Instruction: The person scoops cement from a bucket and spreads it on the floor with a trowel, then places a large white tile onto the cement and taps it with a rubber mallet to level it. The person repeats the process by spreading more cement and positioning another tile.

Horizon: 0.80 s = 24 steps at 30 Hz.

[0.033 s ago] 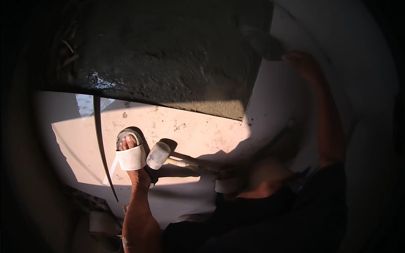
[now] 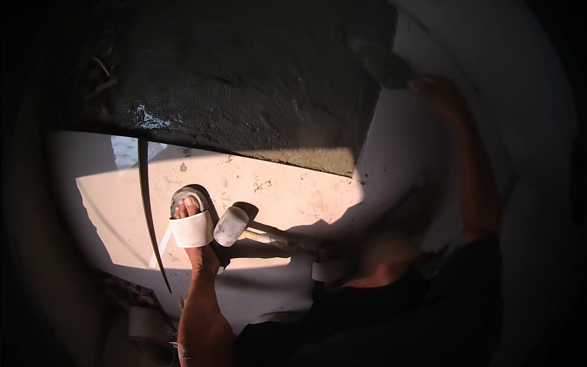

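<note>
My right hand [image 2: 437,95] reaches out at the far right, in deep shade. Its fingers are closed at the near end of a dark, flat-bladed trowel [image 2: 386,66]. The blade lies over the right edge of a broad layer of wet grey mortar [image 2: 244,92], whose surface is ridged and partly shiny. My left hand does not show. Near my foot a rubber mallet [image 2: 232,226] with a pale grey head lies on the light floor [image 2: 293,189], its wooden handle [image 2: 266,237] running right into shadow.
My foot in a white-strapped slide sandal [image 2: 192,230] stands left of the mallet. A second white sandal strap [image 2: 329,270] shows in shadow. Left of the foot runs a thin dark strip [image 2: 145,196]. Pale sticks or scraps [image 2: 101,66] lie beyond the mortar's left side.
</note>
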{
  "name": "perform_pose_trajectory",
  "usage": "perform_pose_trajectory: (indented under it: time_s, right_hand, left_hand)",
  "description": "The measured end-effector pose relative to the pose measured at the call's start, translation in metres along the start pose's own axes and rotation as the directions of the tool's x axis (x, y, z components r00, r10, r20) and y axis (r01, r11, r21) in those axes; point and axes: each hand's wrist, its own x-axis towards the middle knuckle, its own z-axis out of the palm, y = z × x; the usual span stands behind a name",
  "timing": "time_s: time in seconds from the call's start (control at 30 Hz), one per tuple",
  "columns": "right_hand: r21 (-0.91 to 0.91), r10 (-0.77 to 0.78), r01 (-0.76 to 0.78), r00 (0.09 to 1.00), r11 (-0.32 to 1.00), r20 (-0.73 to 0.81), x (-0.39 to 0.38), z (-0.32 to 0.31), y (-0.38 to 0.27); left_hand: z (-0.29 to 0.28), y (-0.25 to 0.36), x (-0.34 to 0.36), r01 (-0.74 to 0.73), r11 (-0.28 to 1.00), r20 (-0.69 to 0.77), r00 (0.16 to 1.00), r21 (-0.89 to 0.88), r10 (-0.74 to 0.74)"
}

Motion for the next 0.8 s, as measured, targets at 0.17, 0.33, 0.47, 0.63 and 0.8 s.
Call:
perform_pose_trajectory:
  time_s: [0.17, 0.33, 0.47, 0.63, 0.8]
  right_hand:
    - [-0.231, -0.047, 0.025, 0.995, 0.973, -0.089, 0.000, -0.035, -0.022]
    - [-0.266, -0.052, 0.051, 0.999, 0.963, 0.000, 0.013, -0.056, -0.034]
    - [-0.332, -0.035, 0.071, 0.993, 0.941, 0.111, 0.025, -0.069, -0.053]
    - [-0.059, -0.323, 0.318, 0.940, 0.946, -0.106, 0.007, -0.108, -0.107]
    - [0.164, -0.250, 0.268, 0.960, 0.949, -0.123, -0.005, -0.090, -0.144]
  left_hand:
    - [0.001, 0.000, -0.006, 0.009, 1.000, -0.009, 1.000, -0.008, -0.009]
    - [0.002, 0.002, -0.017, 0.034, 0.999, -0.013, 0.999, -0.013, -0.034]
    - [0.001, 0.000, -0.014, 0.043, 0.998, -0.016, 0.999, -0.039, -0.044]
    - [0.000, 0.002, -0.007, 0.052, 0.997, 0.013, 0.999, -0.056, -0.051]
    - [0.002, 0.010, -0.001, 0.287, 0.877, -0.003, 0.950, -0.386, -0.312]
